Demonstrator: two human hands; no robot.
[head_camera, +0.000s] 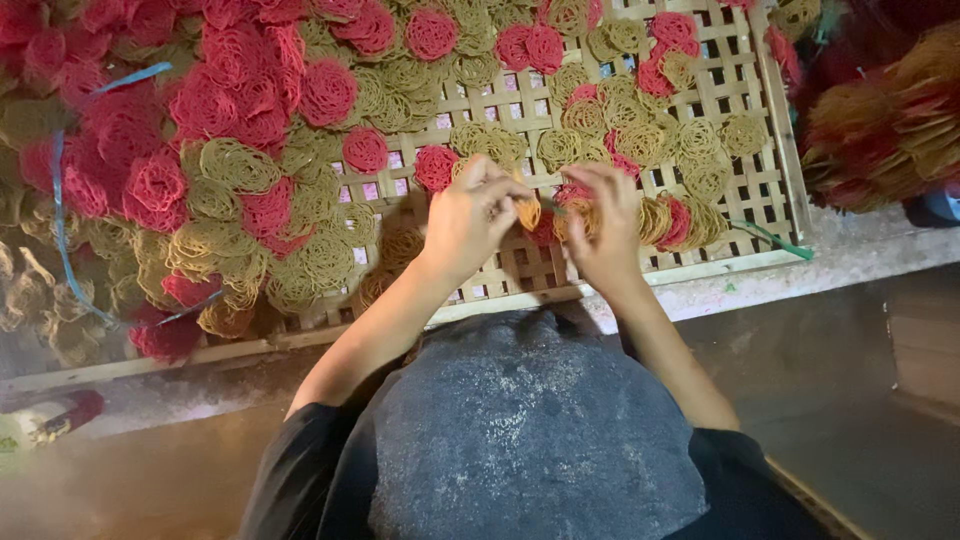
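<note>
Both hands pinch one yellow noodle coil (528, 212) btwn them — left hand (468, 222) on its left edge, right hand (603, 228) just right, over the woven tray (740, 262).

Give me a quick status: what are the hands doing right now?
Left hand and right hand pinching a yellow noodle coil between them. Over woven bamboo tray of red and yellow coils. Nothing blocking.

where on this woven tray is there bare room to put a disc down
Bare lattice shows at the woven bamboo tray's right end past the yellow coiled noodle discs, and in a strip along the near edge below both hands. The left half is crowded with heaped red coiled noodle discs.
</note>
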